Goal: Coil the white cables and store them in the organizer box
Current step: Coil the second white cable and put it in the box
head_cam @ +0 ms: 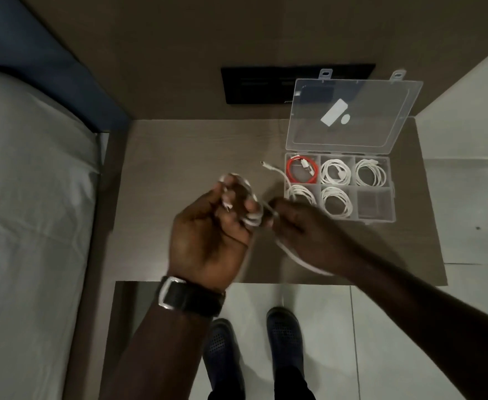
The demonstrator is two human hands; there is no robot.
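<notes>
A white cable (251, 203) is wound in loops around the fingers of my left hand (208, 241), held above the small table. My right hand (303, 226) pinches the same cable just right of the loops, and a loose stretch (297, 259) hangs below it. A free plug end (268, 166) sticks up toward the box. The clear organizer box (393, 197) stands open at the right of the table. Its compartments hold a red cable (302, 171) and several coiled white cables (335, 171). The near right compartment (374, 203) shows no cable.
The box lid (352, 116) leans back against the wall. A black wall panel (254, 85) is behind the table (179, 157). A bed with a white sheet (29, 197) lies to the left. My shoes (251, 342) stand on the tiled floor below.
</notes>
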